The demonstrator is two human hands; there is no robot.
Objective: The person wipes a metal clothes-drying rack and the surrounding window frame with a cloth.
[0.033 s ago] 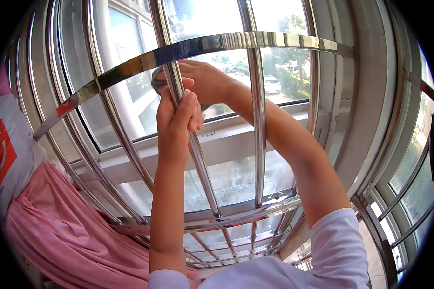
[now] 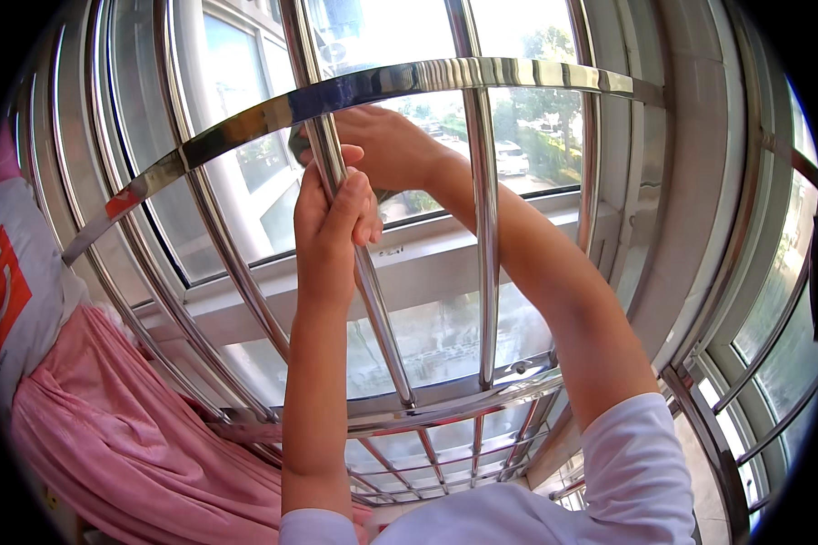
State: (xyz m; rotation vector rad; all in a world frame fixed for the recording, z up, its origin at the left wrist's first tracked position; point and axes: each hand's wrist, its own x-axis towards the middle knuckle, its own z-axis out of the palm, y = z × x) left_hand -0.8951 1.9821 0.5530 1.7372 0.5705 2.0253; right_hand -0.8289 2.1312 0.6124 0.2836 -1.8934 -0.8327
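My left hand [image 2: 329, 213] is closed round an upright shiny metal bar [image 2: 325, 150], its thumb lying along the front. Past the bars reaches my right arm, and my right hand [image 2: 386, 145] is bent over a dark grey-green cloth [image 2: 297, 143] at the window glass [image 2: 418, 204]. Only small edges of the cloth show, left of the bar and below the hand. The bar and my left hand hide most of my right fingers.
A curved flat metal band [image 2: 382, 86] crosses the bars above my hands. Lower down runs a metal rail [image 2: 445, 400] with more bars beneath. Pink fabric [image 2: 145, 427] and a white bag with a red patch [image 2: 18, 272] are at the left. A second barred window [image 2: 773, 363] stands right.
My right hand has shifted slightly upward with the cloth, and less of the cloth shows left of the bar. My left hand keeps its hold on the bar.
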